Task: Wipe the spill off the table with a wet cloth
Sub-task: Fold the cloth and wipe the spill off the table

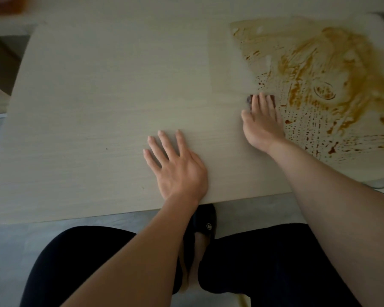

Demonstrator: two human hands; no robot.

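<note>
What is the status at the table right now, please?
Left hand flat on table, idle. Right hand presses dark cloth at spill edge. Brown smears remain. Nothing blocking.

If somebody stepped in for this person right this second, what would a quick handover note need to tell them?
Left hand: flat on the pale wooden table, fingers spread, holding nothing.
Right hand: straight fingers pressing a small dark cloth onto the table at the near-left edge of the brown smeared spill.
Done: the spill is smeared into streaks and dotted trails, so wiping seems to have started; the table's left part looks clean.
Left: nearly all of the spill, spread across the table's far right corner, with droplets trailing toward the near edge. Keep wiping rightward from the cloth.
</note>
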